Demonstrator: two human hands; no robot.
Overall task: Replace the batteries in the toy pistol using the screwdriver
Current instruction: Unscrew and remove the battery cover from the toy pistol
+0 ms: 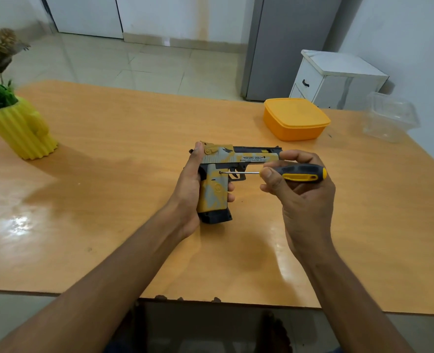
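Yellow-and-grey plastic toy pistol (218, 184), mid-frame above the orange bench (108, 174), looks light, rigid, slick; the left hand (189, 192) wraps its grip. The right hand (297, 182) pinches the black-and-yellow screwdriver (297, 173), tip seemingly at a grip screw.

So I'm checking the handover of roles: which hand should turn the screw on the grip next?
Right. The right hand already holds the screwdriver, tip at the toy pistol grip, while the left hand steadies it.
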